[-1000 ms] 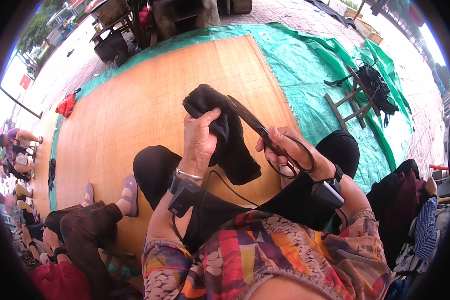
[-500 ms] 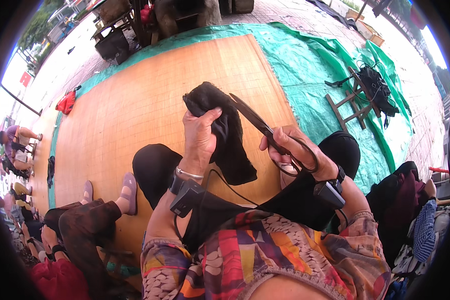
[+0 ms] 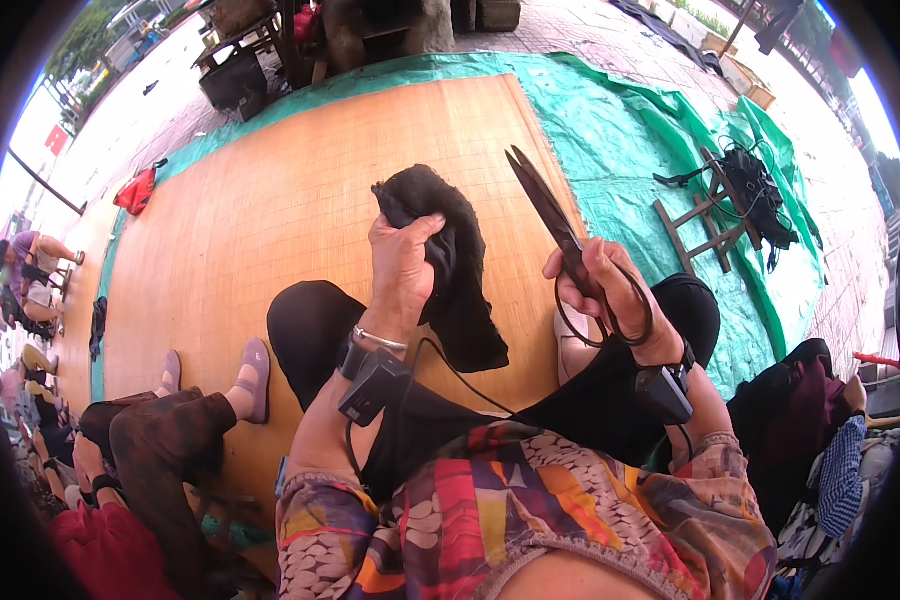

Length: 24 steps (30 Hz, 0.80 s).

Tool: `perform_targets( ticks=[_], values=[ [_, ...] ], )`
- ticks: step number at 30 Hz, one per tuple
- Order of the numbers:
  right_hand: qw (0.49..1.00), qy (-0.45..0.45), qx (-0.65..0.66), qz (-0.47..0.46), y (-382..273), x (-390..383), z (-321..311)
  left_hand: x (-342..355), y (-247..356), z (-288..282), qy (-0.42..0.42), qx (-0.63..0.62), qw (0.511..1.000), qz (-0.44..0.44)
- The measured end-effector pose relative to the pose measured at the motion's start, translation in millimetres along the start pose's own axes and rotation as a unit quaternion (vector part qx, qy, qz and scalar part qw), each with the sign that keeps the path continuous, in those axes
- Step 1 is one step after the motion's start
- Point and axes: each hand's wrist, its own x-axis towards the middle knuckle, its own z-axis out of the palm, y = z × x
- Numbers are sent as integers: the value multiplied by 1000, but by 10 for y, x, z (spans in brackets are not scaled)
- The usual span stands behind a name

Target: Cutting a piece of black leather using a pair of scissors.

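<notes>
Between the thumb and fingers of my left hand [image 3: 402,262] hangs a piece of black fabric [image 3: 458,285], its upper end folded over and its lower end dangling above the mat. My right hand [image 3: 615,300] is wrapped round the looped handles of large dark scissors [image 3: 550,205]. Their blades point up and to the left, nearly closed, and stand apart from the fabric. Some of the fingers of each hand are hidden behind what it holds.
A tan woven mat [image 3: 270,200] lies over a green tarp [image 3: 610,160]. Right of it, a wooden stool [image 3: 705,225] carries a black bag [image 3: 755,190]. A red bag [image 3: 137,192] sits at the mat's left edge. Seated people are close on both sides; dark clothes [image 3: 785,420] lie at the right.
My right hand has moved right, taking the scissors away from the fabric, and the blades now point more steeply upward. The left hand and the fabric have barely moved.
</notes>
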Motion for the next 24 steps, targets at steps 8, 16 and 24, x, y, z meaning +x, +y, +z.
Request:
perform_targets(
  ticks=[8, 16, 24],
  values=[
    [993, -75, -20, 92, -37, 42, 83, -55, -10, 68, -18, 9, 1000, 19],
    [999, -28, -11, 35, 16, 58, 59, -49, -32, 27, -13, 36, 999, 7],
    [998, -47, 4, 37, 20, 26, 36, -61, -35, 16, -25, -2, 1000, -2]
  ],
)
